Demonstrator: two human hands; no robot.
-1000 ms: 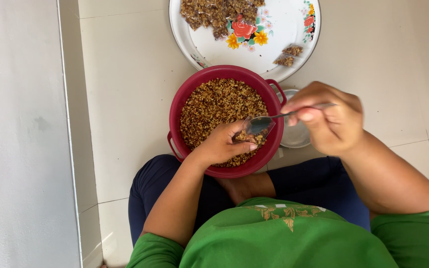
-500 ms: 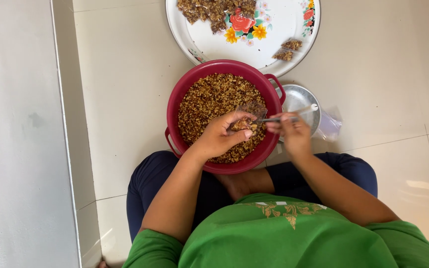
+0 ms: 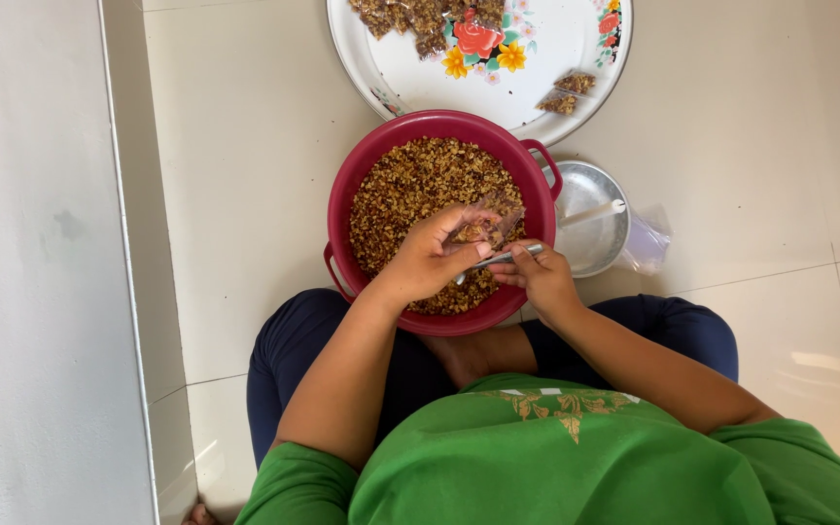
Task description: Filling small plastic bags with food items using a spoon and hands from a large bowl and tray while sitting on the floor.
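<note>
Right hand (image 3: pixel 537 277) had dropped from beside the bowl (image 3: pixel 362 165) onto its near rim, closed on a spoon (image 3: pixel 500 258), left hand (image 3: pixel 430 258) pinching a small bag (image 3: pixel 483 228) over the mix; a tilt could spill grains onto the floor (image 3: pixel 245 146).

My left hand (image 3: pixel 430 258) is covering part of a small clear packet (image 3: pixel 486 227), so I am not seeing how full it is. My right hand (image 3: pixel 537 277) is hiding the end of the spoon (image 3: pixel 503 258). The flowered tray (image 3: pixel 537 92) is running off the top edge. The metal bowl (image 3: pixel 590 228) is sitting partly behind the red basin (image 3: pixel 439 131).
</note>
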